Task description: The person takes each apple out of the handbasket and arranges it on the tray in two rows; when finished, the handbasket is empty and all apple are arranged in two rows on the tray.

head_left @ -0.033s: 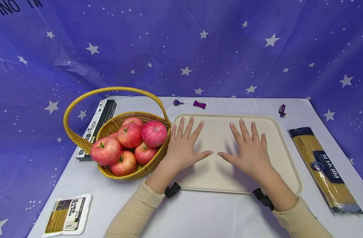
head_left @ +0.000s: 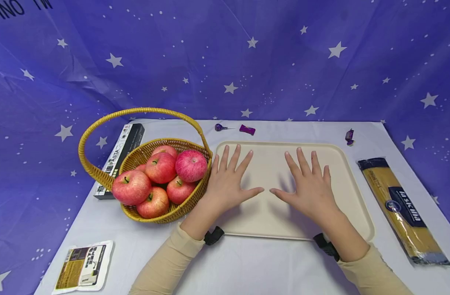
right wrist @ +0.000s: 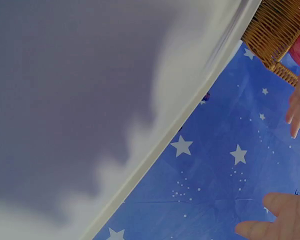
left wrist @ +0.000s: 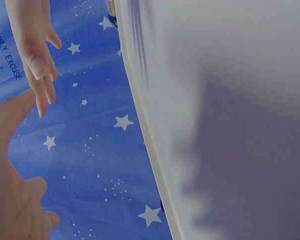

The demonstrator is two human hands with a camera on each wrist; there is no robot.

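Both hands are held palm down over a beige rectangular tray [head_left: 269,223], fingers spread and holding nothing. My left hand [head_left: 226,182] is over the tray's left side, close to the wicker basket [head_left: 184,209]. Over the right half is my right hand [head_left: 311,190], its thumb pointing at the left thumb with a small gap between. Shadows of the hands fall on the tray in both wrist views. Several red apples [head_left: 161,168] fill the basket, whose tall handle [head_left: 144,110] arches over them.
Behind the basket lies a black-and-white pasta box [head_left: 123,155]. A flat white-edged packet [head_left: 85,266] is at front left, a spaghetti pack [head_left: 403,211] at right. Along the back are a lollipop [head_left: 219,127], a purple wrapped sweet [head_left: 247,130] and another small wrapped sweet [head_left: 349,137]. A starry blue curtain [head_left: 210,61] hangs behind.
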